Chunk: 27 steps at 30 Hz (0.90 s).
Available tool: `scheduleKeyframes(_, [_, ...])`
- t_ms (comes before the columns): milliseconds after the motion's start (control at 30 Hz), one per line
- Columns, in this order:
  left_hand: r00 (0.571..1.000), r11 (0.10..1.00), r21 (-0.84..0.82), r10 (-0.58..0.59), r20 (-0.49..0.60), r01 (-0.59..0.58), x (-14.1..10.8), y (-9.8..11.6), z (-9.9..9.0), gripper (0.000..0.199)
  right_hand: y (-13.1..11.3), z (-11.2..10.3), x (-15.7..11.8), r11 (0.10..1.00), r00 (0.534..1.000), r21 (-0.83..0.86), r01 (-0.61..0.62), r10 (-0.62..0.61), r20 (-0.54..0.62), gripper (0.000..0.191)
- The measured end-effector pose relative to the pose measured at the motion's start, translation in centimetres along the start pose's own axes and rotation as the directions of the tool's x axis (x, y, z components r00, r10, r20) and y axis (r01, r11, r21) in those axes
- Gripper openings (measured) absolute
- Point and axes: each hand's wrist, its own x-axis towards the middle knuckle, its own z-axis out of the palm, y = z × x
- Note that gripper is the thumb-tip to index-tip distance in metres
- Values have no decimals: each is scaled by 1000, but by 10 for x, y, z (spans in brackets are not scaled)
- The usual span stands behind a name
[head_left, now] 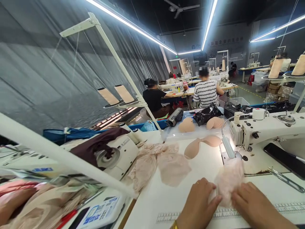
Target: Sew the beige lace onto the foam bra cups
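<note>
Near the front edge of the white table (171,197), my left hand (202,198) and my right hand (249,198) hold a piece of pale pink fabric (230,179) between them. The thumb and fingers of each hand pinch its lower part. Its upper end, blurred, reaches the lit needle area of a white sewing machine (254,132). A printed ruler scale (168,217) runs under my hands. Pale lace pieces (172,167) lie left of my hands, and joined beige cups (192,149) lie beyond them.
A black phone (283,159) and metal thread snips (286,180) lie at the right. A white thread-stand pole (64,160) crosses the left side. Beige cups and black bags (207,114) are behind the table. Two people (206,93) sit further back.
</note>
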Motion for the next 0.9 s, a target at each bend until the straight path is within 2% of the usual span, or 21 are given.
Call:
scheduleKeyframes(33, [1000, 1000, 3, 6, -19, -6, 0, 0, 5, 24, -9, 1, 4, 996, 998, 85, 41, -44, 34, 6])
scheduleKeyframes(100, [998, 1000, 6, 14, -58, -14, -1, -3, 10, 28, -15, -5, 13, 969, 992, 242, 53, -79, 100, 11])
scheduleKeyframes(133, [997, 1000, 7, 10, -75, -9, -2, -5, 11, 30, -13, -10, 20, 955, 991, 295, 4, -44, 129, 11])
scheduleKeyframes(200, [996, 1000, 3, -9, -90, 9, -4, -9, 13, 32, -3, -19, 39, 922, 979, 351, -164, 109, 169, 18])
scheduleKeyframes(267, [996, 1000, 1, -21, -83, 21, -5, -10, 17, 23, 9, -24, 59, 867, 945, 386, -314, 246, 215, 24])
scheduleKeyframes(367, [993, 999, -48, -11, -119, 6, -4, -13, 23, 9, 16, -23, 80, 816, 919, 436, -378, 276, 280, 27])
scheduleKeyframes(433, [981, 976, -219, -40, -189, -2, -1, -16, 23, 6, 16, -23, 81, 744, 915, 535, -399, 287, 283, 22])
scheduleKeyframes(500, [965, 865, -501, -132, -228, 0, 3, -19, 20, 7, 15, -24, 76, 564, 888, 688, -457, 340, 311, 10])
scheduleKeyframes(533, [959, 762, -647, -182, -215, 0, 6, -20, 18, 13, 15, -24, 72, 442, 867, 757, -481, 365, 338, 8])
scheduleKeyframes(567, [958, 640, -768, -219, -185, -2, 8, -20, 16, 20, 15, -25, 69, 318, 849, 810, -494, 376, 370, 13])
scheduleKeyframes(633, [965, 415, -910, -234, -122, -14, 13, -16, 12, 36, 13, -25, 64, 97, 820, 858, -505, 366, 441, 27])
scheduleKeyframes(700, [977, 293, -955, -191, -96, -37, 16, -9, 9, 46, 10, -27, 63, -111, 784, 848, -519, 334, 524, 47])
scheduleKeyframes(767, [983, 277, -958, -144, -111, -68, 17, -2, 6, 49, 6, -29, 64, -263, 742, 798, -542, 295, 602, 61])
scheduleKeyframes(800, [984, 291, -954, -129, -121, -79, 18, 1, 5, 49, 3, -31, 65, -311, 725, 776, -549, 285, 627, 61])
scheduleKeyframes(900, [982, 380, -921, -125, -144, -87, 18, 5, 5, 51, -2, -34, 66, -367, 711, 771, -520, 314, 629, 58])
